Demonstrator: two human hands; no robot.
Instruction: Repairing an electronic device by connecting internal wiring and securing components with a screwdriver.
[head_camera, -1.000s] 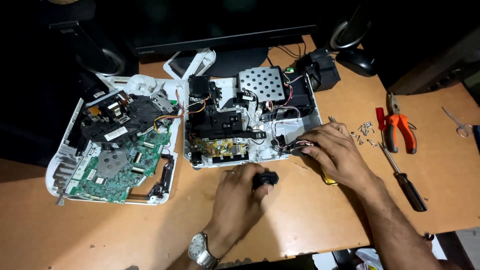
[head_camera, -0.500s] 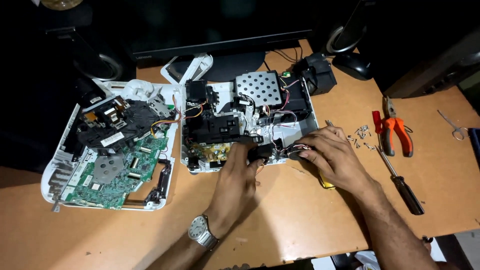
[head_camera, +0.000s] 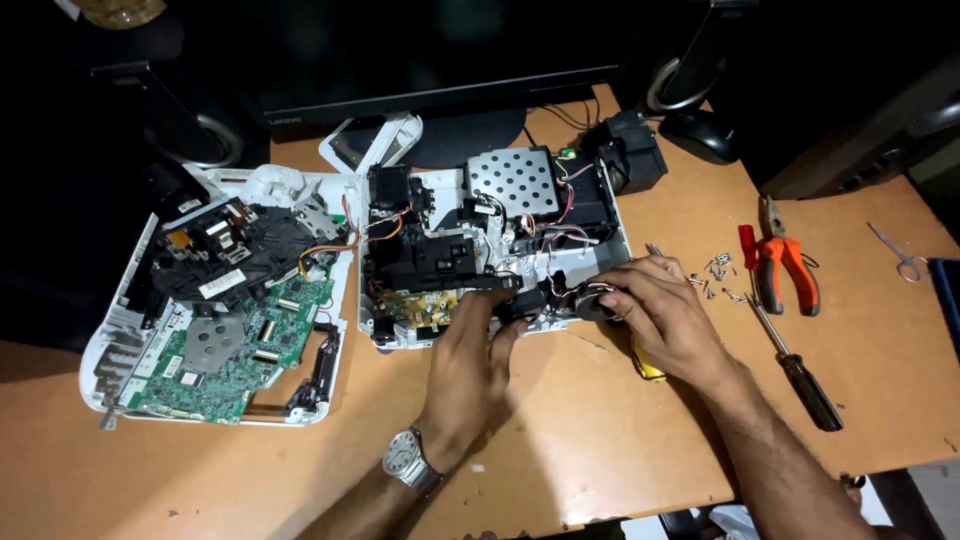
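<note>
Mid-frame: left hand (head_camera: 478, 340) pinching black part (head_camera: 522, 303), right hand (head_camera: 655, 310) gripping round part (head_camera: 592, 303); likely light, fragile, best held by edges.

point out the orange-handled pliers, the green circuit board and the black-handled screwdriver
orange-handled pliers (head_camera: 790, 268), head view, on the handles
green circuit board (head_camera: 235, 350), head view, on its middle
black-handled screwdriver (head_camera: 808, 388), head view, on the black handle
</note>
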